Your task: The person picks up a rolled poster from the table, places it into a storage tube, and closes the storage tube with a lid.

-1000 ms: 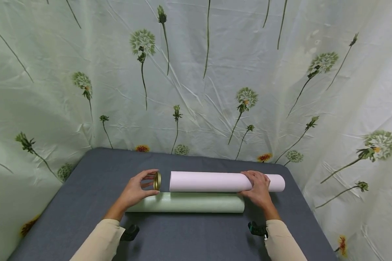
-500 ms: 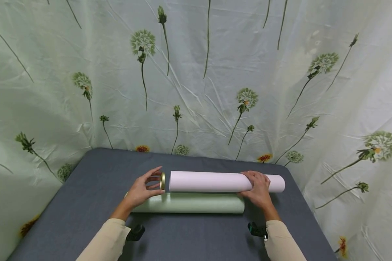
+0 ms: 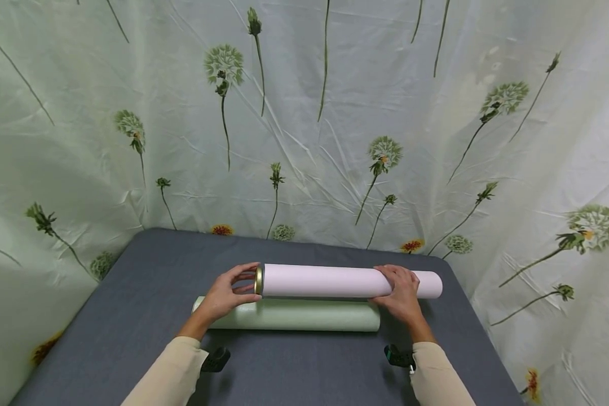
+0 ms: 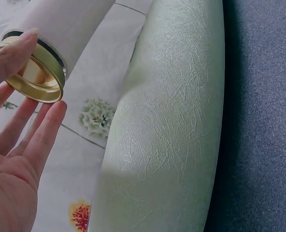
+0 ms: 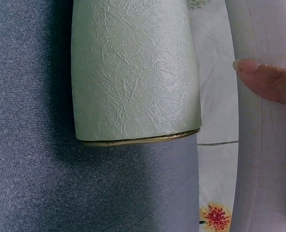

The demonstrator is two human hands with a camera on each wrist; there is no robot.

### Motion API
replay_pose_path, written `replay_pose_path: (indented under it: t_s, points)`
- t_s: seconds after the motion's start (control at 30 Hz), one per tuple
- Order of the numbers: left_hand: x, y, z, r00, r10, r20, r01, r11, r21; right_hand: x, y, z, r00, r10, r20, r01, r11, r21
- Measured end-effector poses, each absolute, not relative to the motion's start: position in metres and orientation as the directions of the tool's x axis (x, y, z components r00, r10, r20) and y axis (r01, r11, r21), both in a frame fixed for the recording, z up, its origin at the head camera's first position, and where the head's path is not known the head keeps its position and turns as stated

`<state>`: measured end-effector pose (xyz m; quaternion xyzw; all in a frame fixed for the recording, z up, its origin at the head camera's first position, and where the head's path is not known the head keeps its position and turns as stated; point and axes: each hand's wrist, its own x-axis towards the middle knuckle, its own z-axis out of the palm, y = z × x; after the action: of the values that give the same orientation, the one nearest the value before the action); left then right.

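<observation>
My left hand (image 3: 226, 295) pinches a round gold metal lid (image 4: 45, 77) by its edge, thumb on one side and fingertips on the other. The lid stands upright, right at the left end of a pale pink tube (image 3: 320, 281); a dark band shows between them in the left wrist view. Around the tube's right part, my right hand (image 3: 400, 292) holds it, fingers over the far side and thumb (image 5: 259, 75) on the near side. Nearer to me lies a pale green textured tube (image 3: 304, 316), parallel to the pink one, partly behind my left hand.
Both tubes are over a table with a dark grey cloth (image 3: 304, 366). Behind it hangs a pale curtain (image 3: 304, 141) printed with dandelions. The green tube's right end shows a thin gold rim (image 5: 143, 141). Each wrist carries a small black device (image 3: 215, 359).
My left hand has moved right with the lid, from a gap away up to the pink tube's left end. The right hand and both tubes have stayed in place.
</observation>
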<state>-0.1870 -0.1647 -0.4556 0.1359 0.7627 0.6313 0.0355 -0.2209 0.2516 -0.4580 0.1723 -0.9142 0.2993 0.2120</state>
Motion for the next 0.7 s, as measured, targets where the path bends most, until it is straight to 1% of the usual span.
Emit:
replay_pose_path:
  t_s: [0.13,0.37,0.7]
  points:
    - [-0.1882,-0.1626,-0.4551,-0.961,0.253,0.109,0.153,0.162,0.975,-0.2213,0.2514,-0.4582,-0.849,-0.191,0.493,-0.444,0.763,-0.469]
    - [-0.1902,-0.1605,-0.4549,-0.957,0.27,0.106,0.154,0.164,0.974,-0.2198,0.2509,-0.4568,-0.868,-0.184,0.462,-0.429,0.747,-0.508]
    - [-0.1891,-0.1607,-0.4585,-0.955,0.273,0.119,0.166,0.155,0.974,-0.218,0.2481,-0.4579,-0.869,-0.189,0.458,-0.429,0.75,-0.503]
